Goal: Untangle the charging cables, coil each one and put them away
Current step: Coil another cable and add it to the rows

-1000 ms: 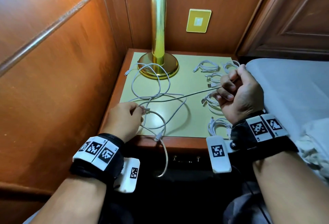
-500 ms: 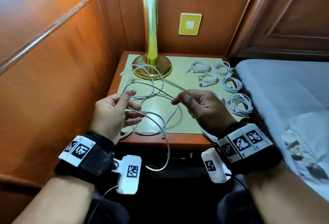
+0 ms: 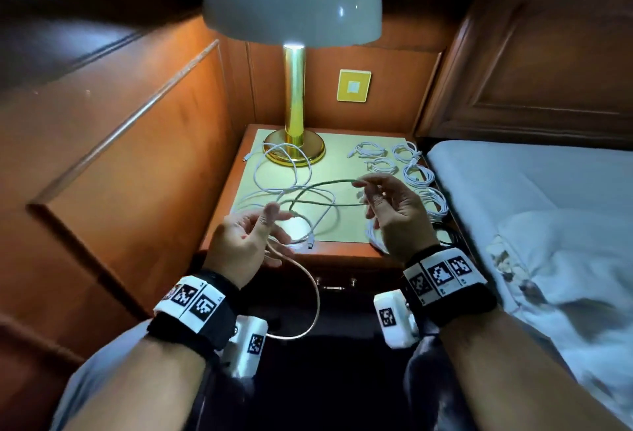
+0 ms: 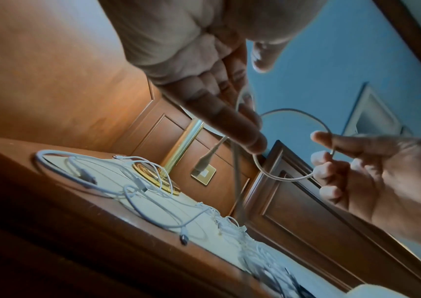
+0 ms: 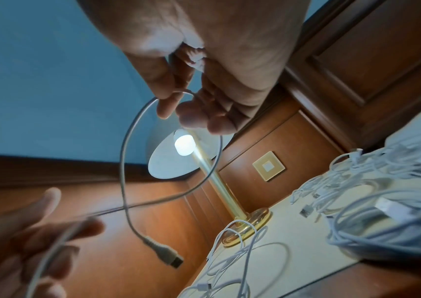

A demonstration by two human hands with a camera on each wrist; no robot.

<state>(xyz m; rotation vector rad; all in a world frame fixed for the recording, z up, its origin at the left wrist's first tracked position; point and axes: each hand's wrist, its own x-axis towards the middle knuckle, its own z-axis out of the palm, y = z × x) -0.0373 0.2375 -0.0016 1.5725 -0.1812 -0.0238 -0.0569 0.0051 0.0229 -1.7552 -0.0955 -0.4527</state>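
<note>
A white charging cable [image 3: 322,184] hangs in a loop between my hands above the nightstand [image 3: 342,252]. My right hand [image 3: 364,197] pinches the loop with thumb and fingers [image 5: 163,100]; the cable's plug [image 5: 170,259] dangles below. My left hand [image 3: 270,221], palm up, holds the same cable [image 4: 237,125] where it runs between its thumb and fingers. From there the slack [image 3: 317,297] drops in front of the drawer. More loose white cables [image 3: 274,170] lie tangled by the lamp base. Several coiled cables [image 3: 416,173] sit along the right side.
A brass lamp [image 3: 294,105] with a white shade stands lit at the back of the nightstand. Wood panelling [image 3: 137,163] closes off the left and the rear. A bed [image 3: 531,211] with white sheets borders the right side. A yellow wall plate [image 3: 354,85] sits behind the lamp.
My right hand stopped pulling the cable to the right and came back to the middle. My left hand lifted off the tabletop. The cable now forms a loop between both hands.
</note>
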